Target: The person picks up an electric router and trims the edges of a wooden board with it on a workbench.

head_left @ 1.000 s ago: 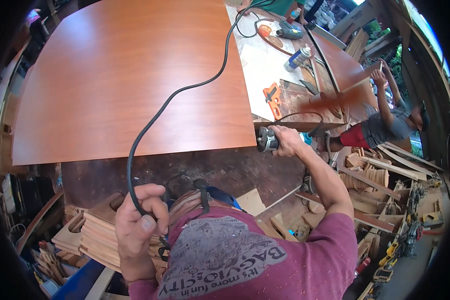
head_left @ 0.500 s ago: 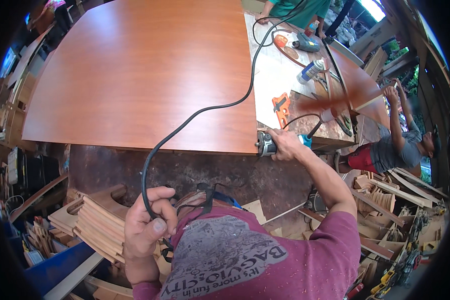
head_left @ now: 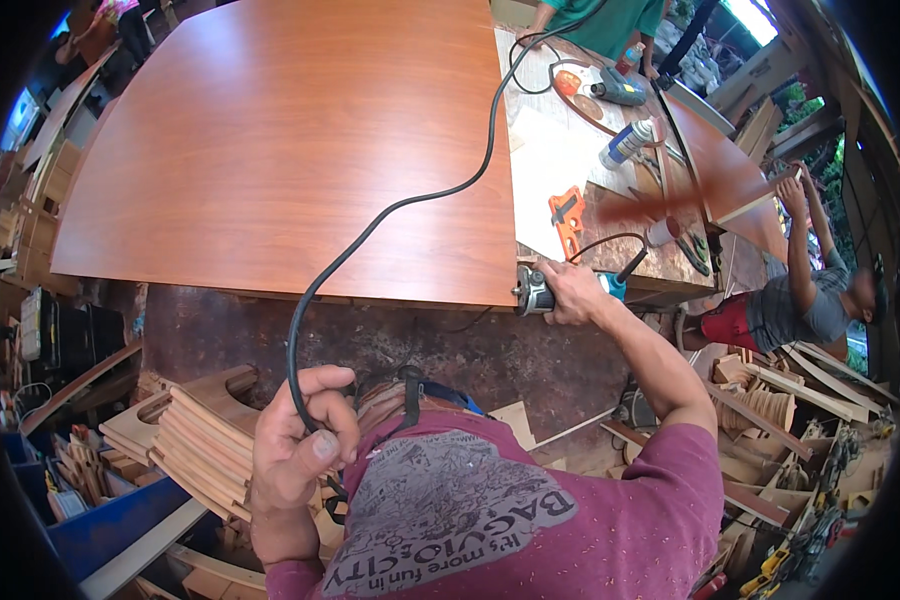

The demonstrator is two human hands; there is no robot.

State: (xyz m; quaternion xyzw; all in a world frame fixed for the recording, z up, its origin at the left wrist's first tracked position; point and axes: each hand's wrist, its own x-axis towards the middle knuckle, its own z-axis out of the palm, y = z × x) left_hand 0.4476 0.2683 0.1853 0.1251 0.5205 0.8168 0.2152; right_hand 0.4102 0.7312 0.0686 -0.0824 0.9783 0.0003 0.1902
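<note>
My right hand (head_left: 576, 292) grips a black-and-teal handheld trimming router (head_left: 533, 291) against the front right corner of a wood-grain panel (head_left: 250, 150). My left hand (head_left: 305, 445) is curled around a black cord (head_left: 390, 210), which crosses the panel to the back. Right of the panel, a worktop (head_left: 630, 240) carries a white sheet (head_left: 535, 160), an orange jig-like tool (head_left: 567, 222), a spray can (head_left: 627, 143) and a dark power tool (head_left: 620, 88).
A co-worker in grey shirt (head_left: 810, 305) stands at right, arms raised to a board; a person in green (head_left: 610, 25) is at the back. Stacked cut wood pieces (head_left: 195, 440), a blue bin (head_left: 120, 530) and wood offcuts (head_left: 790, 400) lie around me.
The router in my right hand has come up against the panel's edge. The view has shifted slightly. My left hand keeps hold of the cord.
</note>
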